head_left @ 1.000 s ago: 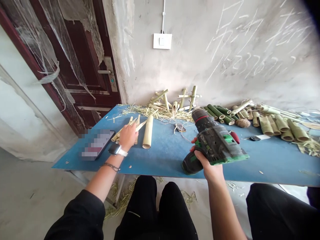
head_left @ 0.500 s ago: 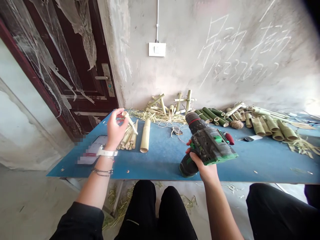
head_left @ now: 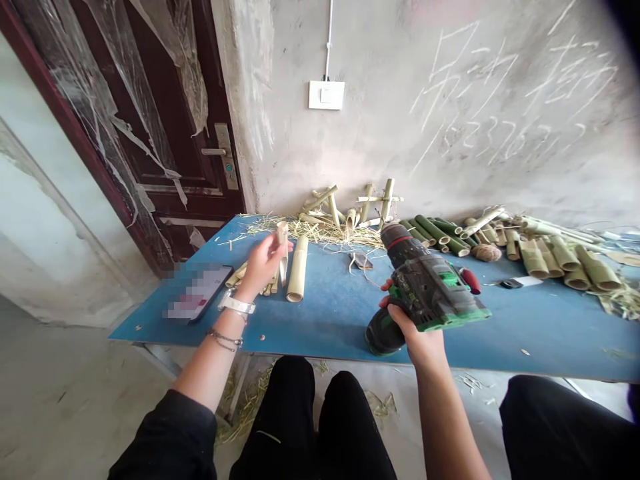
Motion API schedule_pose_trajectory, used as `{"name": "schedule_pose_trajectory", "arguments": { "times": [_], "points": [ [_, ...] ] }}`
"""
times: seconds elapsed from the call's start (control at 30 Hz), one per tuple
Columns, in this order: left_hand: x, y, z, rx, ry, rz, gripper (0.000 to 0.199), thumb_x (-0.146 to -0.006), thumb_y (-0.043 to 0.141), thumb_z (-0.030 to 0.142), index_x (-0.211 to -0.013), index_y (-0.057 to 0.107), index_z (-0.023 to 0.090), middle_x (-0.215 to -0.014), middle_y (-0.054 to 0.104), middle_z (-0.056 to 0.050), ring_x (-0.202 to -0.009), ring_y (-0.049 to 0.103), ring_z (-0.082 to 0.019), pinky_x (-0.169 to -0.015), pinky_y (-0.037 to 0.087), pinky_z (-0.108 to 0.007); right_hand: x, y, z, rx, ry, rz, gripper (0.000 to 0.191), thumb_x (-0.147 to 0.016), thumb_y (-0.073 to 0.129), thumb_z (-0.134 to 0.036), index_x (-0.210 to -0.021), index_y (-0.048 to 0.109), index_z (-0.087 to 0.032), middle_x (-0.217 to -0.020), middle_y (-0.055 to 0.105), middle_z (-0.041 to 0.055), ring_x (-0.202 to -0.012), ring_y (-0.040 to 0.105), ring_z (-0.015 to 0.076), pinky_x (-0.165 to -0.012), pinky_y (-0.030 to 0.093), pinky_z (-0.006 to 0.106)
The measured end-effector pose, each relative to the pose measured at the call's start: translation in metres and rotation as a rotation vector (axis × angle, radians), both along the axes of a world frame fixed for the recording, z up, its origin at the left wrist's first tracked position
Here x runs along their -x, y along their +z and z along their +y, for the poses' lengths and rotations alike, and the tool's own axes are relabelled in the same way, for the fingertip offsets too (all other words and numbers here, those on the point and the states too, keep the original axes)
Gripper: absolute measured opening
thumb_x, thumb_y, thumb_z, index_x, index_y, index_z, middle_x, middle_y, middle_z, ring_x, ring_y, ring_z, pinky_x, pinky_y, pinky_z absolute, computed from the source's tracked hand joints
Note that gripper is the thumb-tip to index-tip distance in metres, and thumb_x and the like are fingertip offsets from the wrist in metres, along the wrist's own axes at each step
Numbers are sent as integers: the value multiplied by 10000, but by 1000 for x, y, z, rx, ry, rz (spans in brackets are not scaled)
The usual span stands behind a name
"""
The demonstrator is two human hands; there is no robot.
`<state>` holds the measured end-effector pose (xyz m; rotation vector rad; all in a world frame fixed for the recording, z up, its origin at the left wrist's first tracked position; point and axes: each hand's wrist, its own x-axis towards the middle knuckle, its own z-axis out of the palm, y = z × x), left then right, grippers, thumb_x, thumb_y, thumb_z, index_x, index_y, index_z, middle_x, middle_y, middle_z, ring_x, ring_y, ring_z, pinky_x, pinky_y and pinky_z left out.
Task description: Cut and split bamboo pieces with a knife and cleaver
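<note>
My left hand (head_left: 263, 265) pinches a pale bamboo piece (head_left: 283, 241), held nearly upright above the table. Under and beside that hand lie several thin bamboo sticks (head_left: 238, 275), partly hidden by it. Just to the right, a thicker bamboo tube (head_left: 298, 270) lies with its open end toward me. A black and green cordless drill (head_left: 433, 287) is in my right hand (head_left: 417, 337), its chuck pointing up and to the left, away from me. The fingers wrap round its handle, over the table's front half.
On the blue table (head_left: 320, 333) a phone (head_left: 205, 293) lies at the left. Straw (head_left: 320, 230) and tied bamboo frames (head_left: 387, 200) stand along the wall. Green bamboo tubes (head_left: 433, 229), a twine ball (head_left: 486, 253) and cut bamboo cups (head_left: 560, 257) lie right. Another person's leg (head_left: 560, 427) is at lower right.
My left hand has moved right and turned, bringing the bamboo piece from a slant to nearly upright, close to the thick tube. The drill stays in my right hand. The view has shifted slightly.
</note>
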<state>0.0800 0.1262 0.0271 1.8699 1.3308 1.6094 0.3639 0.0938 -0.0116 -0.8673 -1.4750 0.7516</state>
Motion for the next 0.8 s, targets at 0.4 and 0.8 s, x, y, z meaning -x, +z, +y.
{"name": "schedule_pose_trajectory", "arguments": {
  "times": [0.4, 0.8],
  "points": [
    [-33, 12, -44, 98, -381, -675, 276, -868, 316, 423, -983, 494, 247, -511, 308, 74, -336, 233, -46, -345, 271, -165, 0, 9, 5, 6, 117, -46, 221, -710, 537, -227, -929, 505, -222, -917, 569, 32, -671, 555, 140, -636, 471, 315],
    [-62, -11, -72, 287, -628, -768, 255, -867, 350, 412, -878, 490, 199, -539, 314, 72, -373, 193, -22, -352, 199, -137, -3, 5, -1, 50, 155, -31, 275, -741, 514, -246, -1013, 486, -229, -859, 561, 26, -703, 565, 158, -672, 472, 340]
  ]
}}
